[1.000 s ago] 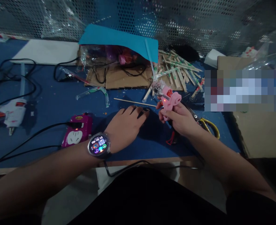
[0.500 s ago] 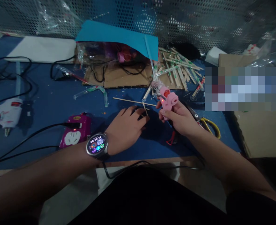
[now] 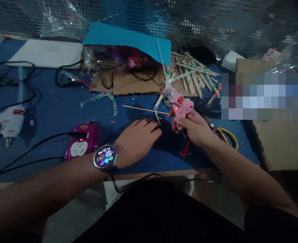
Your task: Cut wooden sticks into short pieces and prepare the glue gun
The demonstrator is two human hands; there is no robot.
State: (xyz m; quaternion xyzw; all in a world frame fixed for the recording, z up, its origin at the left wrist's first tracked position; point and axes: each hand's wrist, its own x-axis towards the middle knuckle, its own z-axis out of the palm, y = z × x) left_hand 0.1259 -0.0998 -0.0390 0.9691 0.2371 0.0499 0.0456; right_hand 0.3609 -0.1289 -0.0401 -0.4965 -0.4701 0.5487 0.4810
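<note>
My right hand (image 3: 196, 128) grips a pink glue gun (image 3: 183, 106) with a small lit orange light. A clear glue stick (image 3: 161, 59) juts from its back, and its rear is wrapped in crumpled clear film. Lower at left, my left hand (image 3: 136, 143), wearing a smartwatch (image 3: 105, 156), is bent over the blue tabletop with fingers curled. A short thin wooden stick (image 3: 157, 116) shows at its thumb and forefinger, which seem to pinch its near end; the fingertips are partly hidden. Just beyond lies a longer thin wooden stick (image 3: 141, 109), close to the short one.
A purple power socket (image 3: 81, 143) with cables sits left of my left hand. Farther left rests a white glue gun (image 3: 12, 121). Yellow-handled scissors (image 3: 226, 135) lie by my right wrist. Wrapped chopsticks (image 3: 192, 74) and cardboard (image 3: 136, 82) are at the back.
My left hand's fingers have curled in more, drawing back slightly from the long stick. The glue gun and my right hand have hardly moved.
</note>
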